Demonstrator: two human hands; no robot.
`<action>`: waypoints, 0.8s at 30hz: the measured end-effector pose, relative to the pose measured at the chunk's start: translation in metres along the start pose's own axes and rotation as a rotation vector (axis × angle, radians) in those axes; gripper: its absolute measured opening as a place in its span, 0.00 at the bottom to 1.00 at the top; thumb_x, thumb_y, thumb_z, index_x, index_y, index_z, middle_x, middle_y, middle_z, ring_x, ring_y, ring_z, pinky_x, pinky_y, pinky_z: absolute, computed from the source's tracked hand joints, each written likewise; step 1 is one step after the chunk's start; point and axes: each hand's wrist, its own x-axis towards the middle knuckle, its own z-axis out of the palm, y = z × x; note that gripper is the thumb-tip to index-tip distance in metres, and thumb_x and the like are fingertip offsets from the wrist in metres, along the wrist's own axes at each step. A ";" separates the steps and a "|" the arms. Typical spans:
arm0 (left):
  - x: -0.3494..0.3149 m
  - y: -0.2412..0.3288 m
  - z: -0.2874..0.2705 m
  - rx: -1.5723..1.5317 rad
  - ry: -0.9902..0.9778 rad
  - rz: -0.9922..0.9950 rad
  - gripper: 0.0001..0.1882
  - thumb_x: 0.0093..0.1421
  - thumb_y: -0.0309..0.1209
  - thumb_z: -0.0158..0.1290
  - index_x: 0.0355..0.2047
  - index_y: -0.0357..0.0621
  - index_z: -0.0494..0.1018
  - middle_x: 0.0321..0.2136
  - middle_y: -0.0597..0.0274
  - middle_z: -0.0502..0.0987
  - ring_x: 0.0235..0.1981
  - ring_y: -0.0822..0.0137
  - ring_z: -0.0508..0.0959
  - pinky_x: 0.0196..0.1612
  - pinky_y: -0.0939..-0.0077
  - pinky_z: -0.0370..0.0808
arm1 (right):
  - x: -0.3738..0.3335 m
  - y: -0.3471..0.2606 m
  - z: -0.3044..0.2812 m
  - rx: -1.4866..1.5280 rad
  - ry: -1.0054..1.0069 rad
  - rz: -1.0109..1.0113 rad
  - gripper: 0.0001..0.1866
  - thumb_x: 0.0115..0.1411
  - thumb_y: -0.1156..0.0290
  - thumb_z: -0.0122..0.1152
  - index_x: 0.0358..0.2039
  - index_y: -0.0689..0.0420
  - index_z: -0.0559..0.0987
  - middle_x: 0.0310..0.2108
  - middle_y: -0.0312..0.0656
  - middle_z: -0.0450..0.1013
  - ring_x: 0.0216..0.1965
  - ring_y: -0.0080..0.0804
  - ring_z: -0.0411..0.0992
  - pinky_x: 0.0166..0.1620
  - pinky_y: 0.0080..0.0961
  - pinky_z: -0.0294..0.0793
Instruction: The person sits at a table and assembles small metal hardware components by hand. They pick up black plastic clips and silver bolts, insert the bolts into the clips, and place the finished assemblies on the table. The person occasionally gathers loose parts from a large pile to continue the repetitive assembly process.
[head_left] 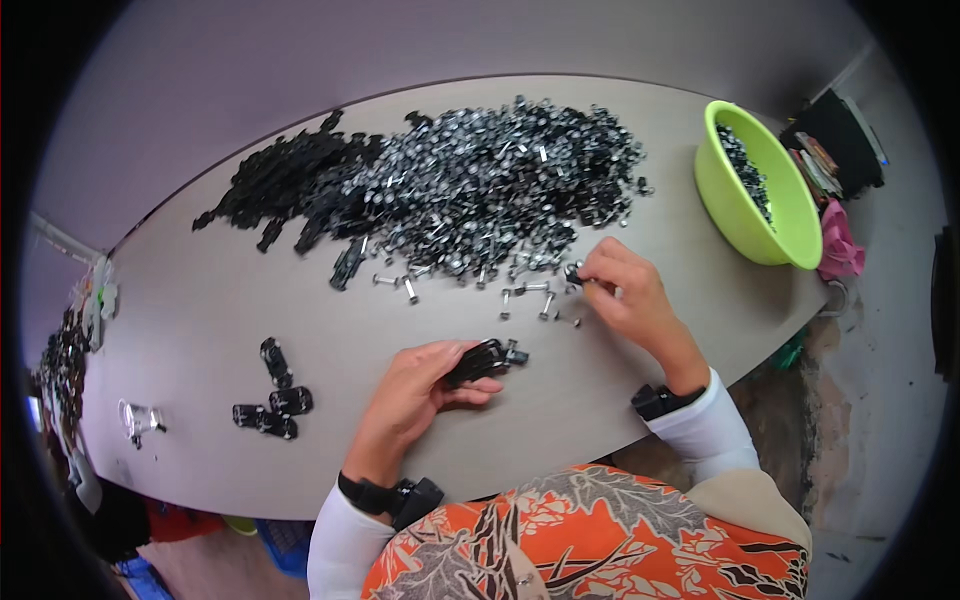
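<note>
My left hand (400,390) curls round a small stack of black toy car bases (474,364), with a wheel pair showing at the stack's right end. My right hand (638,298) pinches a small wheel pair (573,272) between thumb and fingers, just off the near right edge of a big heap of wheel pairs (490,190). Each loose one is a shiny axle with a dark wheel at either end. Several loose wheel pairs (547,304) lie beside the right fingertips. A heap of black toy car bases (290,175) adjoins on the left.
Several black toy car bases with wheels (290,401) lie on the table left of my left hand. A clear cup (143,420) is near the left edge. At the right edge stands a lime-green bowl (710,195) holding small dark parts, beside pink cloth (841,243).
</note>
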 end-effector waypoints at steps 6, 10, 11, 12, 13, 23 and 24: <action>0.007 -0.005 0.000 -0.164 -0.184 -0.065 0.23 0.66 0.35 0.43 0.50 0.21 0.65 0.42 0.37 0.75 0.41 0.49 0.79 0.43 0.63 0.80 | -0.017 -0.066 0.028 0.252 -0.112 -0.196 0.10 0.45 0.84 0.56 0.31 0.60 0.75 0.29 0.42 0.68 0.23 0.37 0.70 0.26 0.28 0.70; 0.000 -0.005 -0.001 -0.261 -0.216 -0.059 0.20 0.65 0.30 0.43 0.49 0.22 0.66 0.40 0.42 0.76 0.42 0.53 0.79 0.46 0.66 0.79 | -0.016 -0.073 0.044 0.216 -0.129 -0.262 0.10 0.46 0.83 0.59 0.31 0.59 0.75 0.31 0.41 0.68 0.25 0.36 0.71 0.26 0.28 0.71; -0.003 -0.004 0.001 -0.249 -0.191 -0.057 0.19 0.65 0.29 0.43 0.48 0.22 0.67 0.40 0.42 0.76 0.41 0.53 0.79 0.46 0.66 0.79 | -0.017 -0.071 0.045 0.237 -0.115 -0.231 0.10 0.46 0.83 0.59 0.31 0.59 0.76 0.31 0.41 0.68 0.25 0.36 0.71 0.26 0.28 0.71; -0.005 -0.003 0.001 -0.237 -0.167 -0.055 0.18 0.65 0.28 0.43 0.48 0.23 0.67 0.40 0.43 0.76 0.41 0.54 0.80 0.46 0.66 0.79 | -0.018 -0.070 0.046 0.257 -0.100 -0.200 0.10 0.46 0.82 0.60 0.31 0.59 0.76 0.31 0.41 0.68 0.26 0.36 0.72 0.27 0.27 0.71; -0.005 -0.004 -0.001 -0.224 -0.154 -0.035 0.16 0.64 0.28 0.44 0.45 0.24 0.68 0.40 0.43 0.76 0.41 0.54 0.80 0.45 0.67 0.79 | -0.019 -0.069 0.045 0.284 -0.093 -0.190 0.09 0.46 0.82 0.60 0.31 0.59 0.76 0.31 0.42 0.68 0.26 0.36 0.72 0.27 0.27 0.71; -0.003 -0.015 -0.010 -0.089 -0.135 0.031 0.12 0.63 0.34 0.52 0.30 0.36 0.71 0.31 0.52 0.78 0.34 0.60 0.82 0.38 0.74 0.81 | -0.021 -0.079 0.050 0.103 -0.207 -0.309 0.08 0.46 0.80 0.59 0.29 0.58 0.74 0.31 0.41 0.64 0.25 0.36 0.71 0.25 0.30 0.71; -0.004 -0.014 -0.009 -0.072 -0.139 0.028 0.12 0.63 0.35 0.53 0.30 0.37 0.71 0.31 0.53 0.78 0.33 0.61 0.82 0.36 0.75 0.81 | -0.021 -0.080 0.051 0.104 -0.216 -0.314 0.08 0.46 0.80 0.59 0.29 0.58 0.74 0.30 0.41 0.63 0.25 0.36 0.70 0.25 0.30 0.71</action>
